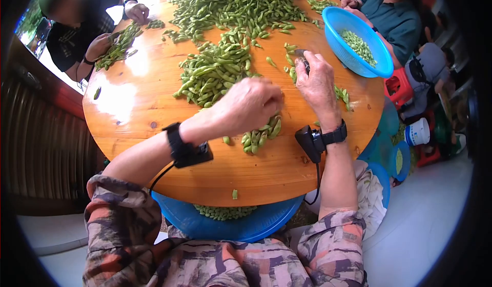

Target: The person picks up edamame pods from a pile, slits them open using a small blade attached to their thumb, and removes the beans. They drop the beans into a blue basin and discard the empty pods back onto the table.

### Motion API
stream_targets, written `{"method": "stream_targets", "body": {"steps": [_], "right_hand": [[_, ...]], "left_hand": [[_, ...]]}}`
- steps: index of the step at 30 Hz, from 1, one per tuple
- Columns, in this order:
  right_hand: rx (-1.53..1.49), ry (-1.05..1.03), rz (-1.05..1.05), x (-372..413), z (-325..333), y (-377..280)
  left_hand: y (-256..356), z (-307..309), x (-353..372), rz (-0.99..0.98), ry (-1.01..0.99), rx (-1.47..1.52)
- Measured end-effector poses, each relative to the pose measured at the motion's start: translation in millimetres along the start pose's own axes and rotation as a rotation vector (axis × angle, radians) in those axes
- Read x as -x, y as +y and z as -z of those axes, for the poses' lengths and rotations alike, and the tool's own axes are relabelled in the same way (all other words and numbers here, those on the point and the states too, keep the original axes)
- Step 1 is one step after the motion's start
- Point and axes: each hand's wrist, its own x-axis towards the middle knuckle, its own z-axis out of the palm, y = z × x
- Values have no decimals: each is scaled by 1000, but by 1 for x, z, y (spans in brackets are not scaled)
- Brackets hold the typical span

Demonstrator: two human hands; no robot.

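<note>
Green pods lie in a large heap [233, 5] at the back of the round wooden table [195, 176], with a smaller pile [212, 71] in front of it. My left hand [253, 105] is over the middle of the table, its fingers curled and blurred; whether it holds anything cannot be made out. Just below it lies a small group of pods [261, 135]. To its right, my right hand [315, 79] is closed around a dark tool [302, 58], beside a few loose pods [289, 56]. The two hands are apart.
At the table's near edge, below it, a blue basin [205, 228] holds shelled beans. A blue basket [333, 30] with beans tilts at the right edge, by a seated person. Another person at the left handles pods [120, 46]. Red stools and a white bucket [417, 132] stand at right.
</note>
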Motion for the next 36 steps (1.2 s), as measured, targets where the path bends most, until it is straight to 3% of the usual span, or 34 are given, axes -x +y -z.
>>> {"method": "stream_targets", "body": {"steps": [3,5,12,14,22,26,28,29,30,32,34,36], "right_hand": [[27,-18,-16,0,-1,2],[29,-29,-28,0,-1,2],[-23,30,11,-2,0,3],[-48,48,5,-3,4,1],[-70,147,36,-6,12,2],[-72,131,-6,-8,15,3],[-43,126,-38,-9,17,4],[-41,129,-41,-9,18,5],[-54,144,-22,-8,17,5],[-66,158,-8,-6,16,3],[-81,133,-35,-7,18,-3],[-73,119,-23,-6,19,-8]], "left_hand": [[-16,-13,-18,73,55,-190],[-22,-22,-26,102,-19,-242],[-25,-22,-29,49,75,-70],[-18,-11,-29,322,16,327],[-18,-13,-37,375,48,519],[-15,-17,-57,296,2,837],[-22,-28,-65,44,188,811],[-20,-22,-63,65,163,589],[-19,-16,-59,63,157,590],[-19,-7,-47,109,-31,-33],[-33,-15,-36,36,36,-158],[-35,-15,-30,-27,-54,-326]]}}
